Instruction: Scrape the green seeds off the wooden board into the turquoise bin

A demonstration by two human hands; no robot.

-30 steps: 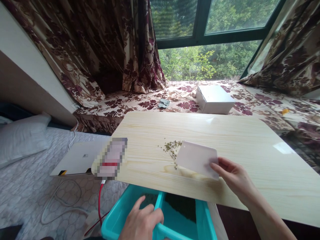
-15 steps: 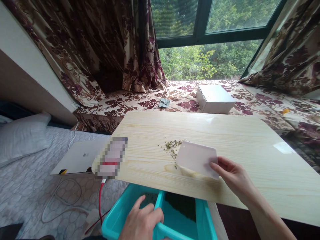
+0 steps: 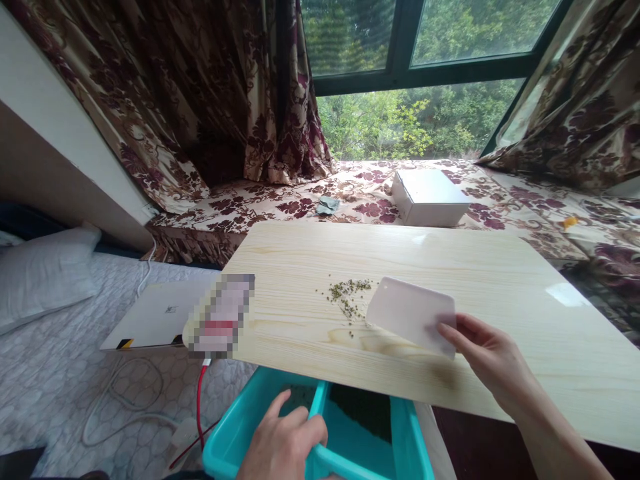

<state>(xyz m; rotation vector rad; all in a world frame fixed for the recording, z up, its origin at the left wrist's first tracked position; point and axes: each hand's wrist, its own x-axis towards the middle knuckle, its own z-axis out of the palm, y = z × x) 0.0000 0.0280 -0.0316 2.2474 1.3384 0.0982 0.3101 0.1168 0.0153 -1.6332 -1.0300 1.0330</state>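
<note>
My right hand (image 3: pixel 487 343) pinches a thin, translucent white dough scraper (image 3: pixel 410 307) by its right end. The scraper is tilted over the wooden tabletop (image 3: pixel 310 253). Just left of its far edge lies a loose scatter of small greenish beans or seeds (image 3: pixel 346 293). Below the table's near edge is a turquoise two-compartment bin (image 3: pixel 216 450). My left hand (image 3: pixel 285 440) is closed over its middle divider, one finger raised. Dark green grains (image 3: pixel 363 408) fill part of the right compartment; a few small bits show in the left one.
A pixelated phone-like object (image 3: pixel 223 317) with a red cable (image 3: pixel 200 400) lies on the table's left end. Beside it a silver laptop (image 3: pixel 160 310) rests on the quilted bed. A white box (image 3: pixel 431 197) and a small grey-green cloth (image 3: pixel 327 205) sit on the window ledge.
My right hand has moved the scraper to the right, away from the scattered beans, uncovering more of them. My left hand and the bin stay in place.
</note>
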